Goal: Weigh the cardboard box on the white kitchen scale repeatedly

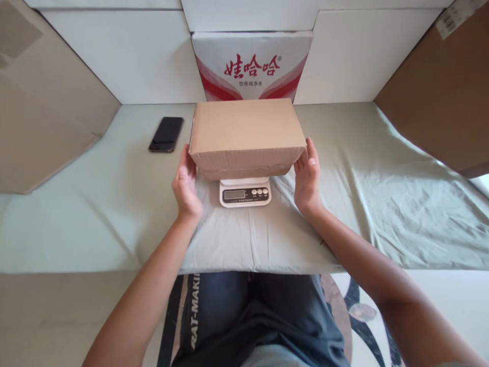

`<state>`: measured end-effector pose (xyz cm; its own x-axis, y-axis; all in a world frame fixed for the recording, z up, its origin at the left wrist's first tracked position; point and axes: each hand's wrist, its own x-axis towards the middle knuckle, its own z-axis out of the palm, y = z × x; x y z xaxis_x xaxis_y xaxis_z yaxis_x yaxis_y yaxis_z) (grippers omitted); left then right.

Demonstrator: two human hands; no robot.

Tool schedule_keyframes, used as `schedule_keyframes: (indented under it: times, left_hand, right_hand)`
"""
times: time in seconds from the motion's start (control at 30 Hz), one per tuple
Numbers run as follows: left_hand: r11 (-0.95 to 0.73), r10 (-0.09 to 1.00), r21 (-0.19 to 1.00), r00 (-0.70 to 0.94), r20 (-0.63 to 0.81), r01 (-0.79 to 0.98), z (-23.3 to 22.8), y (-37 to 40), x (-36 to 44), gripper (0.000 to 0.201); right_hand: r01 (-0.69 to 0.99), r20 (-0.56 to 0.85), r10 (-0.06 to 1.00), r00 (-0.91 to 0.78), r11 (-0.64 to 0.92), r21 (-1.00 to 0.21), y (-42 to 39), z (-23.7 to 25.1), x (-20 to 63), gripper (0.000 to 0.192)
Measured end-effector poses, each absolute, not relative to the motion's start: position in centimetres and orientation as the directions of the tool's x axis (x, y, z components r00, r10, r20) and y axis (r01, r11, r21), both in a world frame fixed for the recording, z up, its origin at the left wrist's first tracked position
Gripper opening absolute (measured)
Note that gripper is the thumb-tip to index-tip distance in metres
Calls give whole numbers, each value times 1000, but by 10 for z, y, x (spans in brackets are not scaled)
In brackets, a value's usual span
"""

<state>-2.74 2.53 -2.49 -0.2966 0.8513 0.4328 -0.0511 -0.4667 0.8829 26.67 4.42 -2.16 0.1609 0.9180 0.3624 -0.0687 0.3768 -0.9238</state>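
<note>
I see a pale green wrinkled cloth (382, 204) covering the low work surface, white foam panels (133, 56) as a back wall, tall brown cardboard sheets (443, 92) leaning at both sides, and soft daylight at the right edge.

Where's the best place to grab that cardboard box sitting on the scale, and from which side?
Take the cardboard box by its two short end faces, one hand from each side, near the bottom edge. It is wide, closed and overhangs the small scale, so a one-sided grip would likely tip it. The left hand and right hand already flank those ends.
</note>
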Motion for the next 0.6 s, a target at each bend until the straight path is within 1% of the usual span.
schedule_keyframes:
  times: [0.2,0.4,0.6]
  left_hand:
    - [-440,858,897,-319,404,-47,-21,24,-24,84]
    - [-457,852,882,-342,397,-115,-17,22,-20,79]
    - [-475,848,875,-312,429,-89,-19,23,-24,80]
  right_hand:
    - [-57,378,917,125,387,-920,45,-18,266,75]
    - [-112,364,925,111,376,-920,45,-14,263,73]
    - [-110,358,928,103,368,-923,47,-18,265,76]
